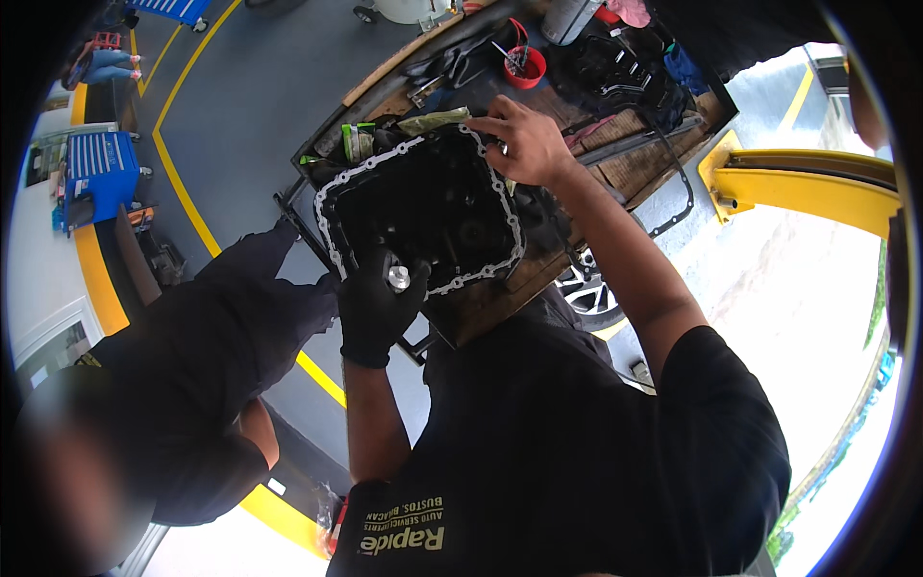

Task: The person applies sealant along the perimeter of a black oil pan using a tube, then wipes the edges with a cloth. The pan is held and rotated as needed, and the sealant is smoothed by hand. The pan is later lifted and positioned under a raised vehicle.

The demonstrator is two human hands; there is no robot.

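Note:
A black oil pan (pixel 423 216) lies open side up on the workbench, with a grey-white sealant bead (pixel 514 231) running round its bolt-holed flange. My left hand (pixel 380 308), in a black glove, is at the pan's near-left edge. Its fingers are closed round a small silver round-ended piece (pixel 398 279), whose exact kind I cannot make out. My right hand (pixel 524 142) is bare and reaches over the far right corner. Its index finger stretches out to the flange there, while the other fingers bend beneath, partly hidden.
Behind the pan are a red cup (pixel 525 67) with tools, a grey canister (pixel 571 19) and green packets (pixel 359 142). A thin black gasket-like frame (pixel 678 207) overhangs the bench's right side. Another person (pixel 192 356) stands close on the left. A yellow lift arm (pixel 808 188) is at right.

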